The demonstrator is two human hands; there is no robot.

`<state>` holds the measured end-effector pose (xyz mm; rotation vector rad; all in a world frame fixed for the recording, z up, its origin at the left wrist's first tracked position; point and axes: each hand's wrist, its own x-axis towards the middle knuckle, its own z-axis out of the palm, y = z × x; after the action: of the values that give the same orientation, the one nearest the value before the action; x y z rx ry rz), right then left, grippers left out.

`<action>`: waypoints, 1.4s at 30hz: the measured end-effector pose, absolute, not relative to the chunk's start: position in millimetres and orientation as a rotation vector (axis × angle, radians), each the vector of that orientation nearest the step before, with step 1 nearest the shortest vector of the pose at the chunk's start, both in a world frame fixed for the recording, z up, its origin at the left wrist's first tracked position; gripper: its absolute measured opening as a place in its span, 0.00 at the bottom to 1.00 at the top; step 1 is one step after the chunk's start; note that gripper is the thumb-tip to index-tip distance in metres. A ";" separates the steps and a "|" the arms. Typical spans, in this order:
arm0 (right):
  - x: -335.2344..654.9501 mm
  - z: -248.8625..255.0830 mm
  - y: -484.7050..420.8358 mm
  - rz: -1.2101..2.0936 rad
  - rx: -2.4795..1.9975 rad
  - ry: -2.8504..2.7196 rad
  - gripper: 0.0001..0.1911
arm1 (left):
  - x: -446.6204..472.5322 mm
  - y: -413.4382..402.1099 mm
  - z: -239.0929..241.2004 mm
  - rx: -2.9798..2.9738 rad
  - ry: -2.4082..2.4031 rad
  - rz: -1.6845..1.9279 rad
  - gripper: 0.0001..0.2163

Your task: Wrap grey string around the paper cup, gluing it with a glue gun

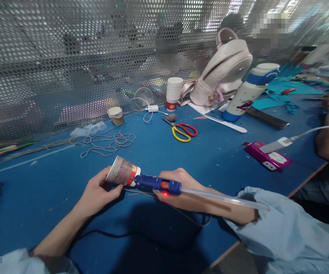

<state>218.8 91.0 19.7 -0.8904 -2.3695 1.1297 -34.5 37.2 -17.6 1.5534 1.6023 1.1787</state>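
Note:
My left hand [100,194] grips a paper cup [122,171] that lies tilted, its mouth toward the upper left. Grey cord is wound round much of the cup, and a red and white band shows near its base. In my right hand [181,190] is a blue hot glue gun [153,182], with a clear glue stick [221,198] sticking out of its back and a red light lit. The gun's nozzle meets the cup near the red band; whether it touches I cannot tell. A length of grey cord runs from the cup beneath my right hand.
Behind the cup lies loose grey cord [110,144], near a small wrapped cup [116,116]. Scissors [181,131], stacked paper cups [174,93], a pale backpack [224,72], a bottle [247,95] and a purple power strip [267,155] stand or lie farther right. A perforated metal screen [67,76] borders the table.

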 end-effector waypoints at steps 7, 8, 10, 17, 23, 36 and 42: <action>216.9 16.1 86.2 1.087 -0.729 -2.423 0.01 | -34.0 37.6 -19.1 1.540 1.633 1.157 0.14; 217.0 16.5 86.4 1.085 -0.732 -2.420 0.01 | -34.0 37.7 -19.1 1.539 1.625 1.164 0.14; 217.7 17.6 87.5 1.092 -0.772 -2.403 0.02 | -33.9 37.8 -18.7 1.527 1.606 1.183 0.13; 217.4 20.1 95.2 1.186 -1.063 -2.212 0.09 | -35.3 37.2 -19.2 1.544 1.579 1.192 0.13; 216.2 27.4 101.9 1.294 -1.189 -2.149 0.09 | -36.1 36.6 -20.3 1.580 1.569 1.188 0.12; 213.7 30.0 90.6 1.338 -1.205 -2.241 0.10 | -33.3 38.0 -18.9 1.550 1.554 1.194 0.12; 213.9 27.6 89.9 1.331 -1.195 -2.231 0.09 | -32.9 37.9 -19.3 1.555 1.543 1.200 0.12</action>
<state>213.9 89.9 27.6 -1.1949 -2.2312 1.3315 -32.9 37.9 -19.3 1.5555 1.5435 1.1999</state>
